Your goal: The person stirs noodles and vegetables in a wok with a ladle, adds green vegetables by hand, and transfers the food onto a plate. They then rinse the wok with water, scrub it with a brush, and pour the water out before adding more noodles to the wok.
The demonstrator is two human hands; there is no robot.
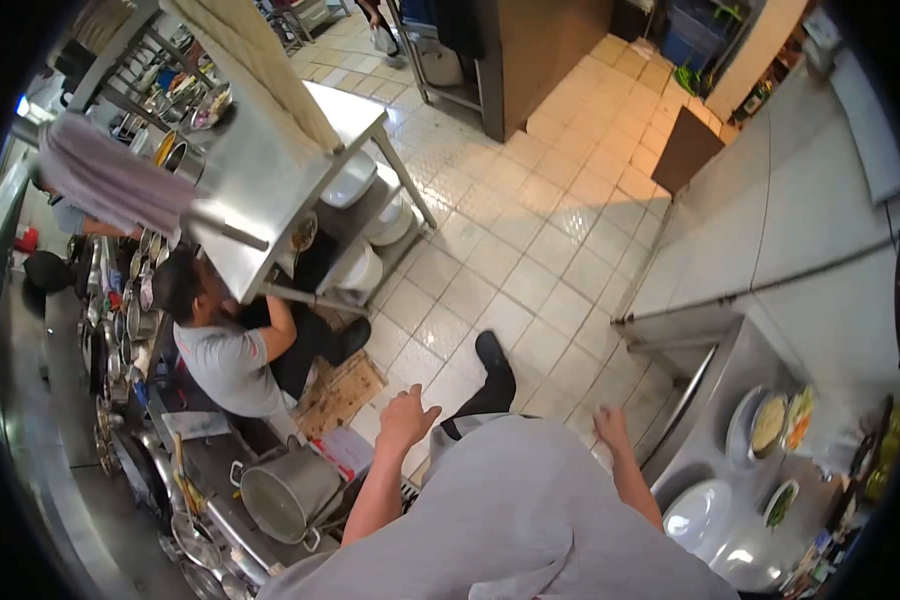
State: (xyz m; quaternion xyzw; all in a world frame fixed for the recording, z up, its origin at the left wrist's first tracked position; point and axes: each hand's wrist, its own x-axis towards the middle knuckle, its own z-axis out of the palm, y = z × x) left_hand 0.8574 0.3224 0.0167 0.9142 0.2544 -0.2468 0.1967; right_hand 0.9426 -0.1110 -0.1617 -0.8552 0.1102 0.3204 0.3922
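My left hand [406,417] hangs in front of my body over the tiled floor [470,270], thumb and forefinger apart, with nothing visible in it. Off to the other side, my right hand [611,426] hangs low with its fingers loosely bent, and I see nothing held in it. A pale patch [602,456] shows just below it, too indistinct to name. Nearest my left forearm is a large metal pot [278,497] with side handles. One black shoe [491,354] of mine is ahead on the tiles.
A person in a grey shirt [222,368] sits low beside a steel table [270,190] with white containers [360,268] on its lower shelf. A steel counter [705,430] holds plates [698,508] at right. Another person stands far ahead. A brown flat piece [342,395] lies on the floor.
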